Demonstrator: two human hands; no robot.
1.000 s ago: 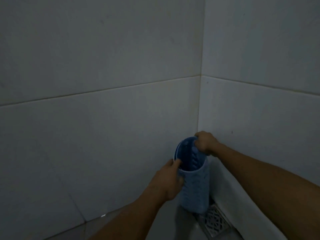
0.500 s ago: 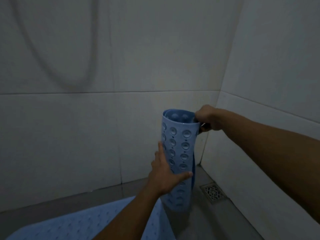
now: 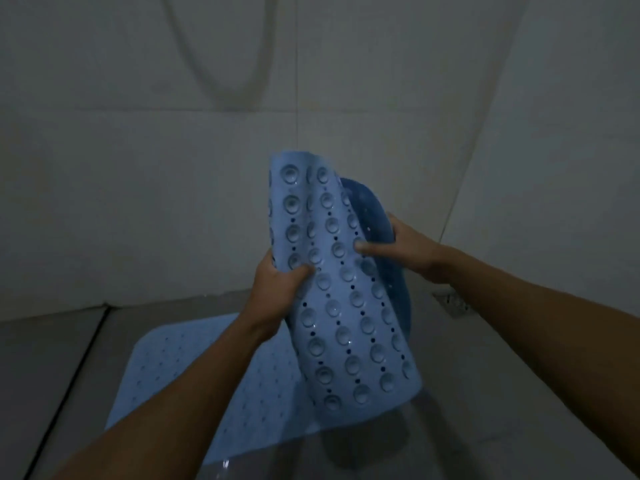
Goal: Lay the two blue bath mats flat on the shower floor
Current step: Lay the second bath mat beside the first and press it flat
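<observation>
Unrolling now, the curled blue rubber bath mat with suction cups (image 3: 346, 306) has opened from the tight upright tube it was a moment ago near the far right corner, so laying it seems close. The left hand (image 3: 277, 292) has its fingers closed on the mat's left edge; the right hand (image 3: 401, 244) pinches the right edge. Below, the other flat pale-blue perforated mat (image 3: 194, 375) already lies on the grey shower floor (image 3: 52, 358).

We see the rolled mat (image 3: 346, 306) as soft matt blue rubbery plastic, studded with glossy suction cups; beneath it, the flat mat (image 3: 194, 368) looks dimpled, the floor (image 3: 52, 358) smooth.
</observation>
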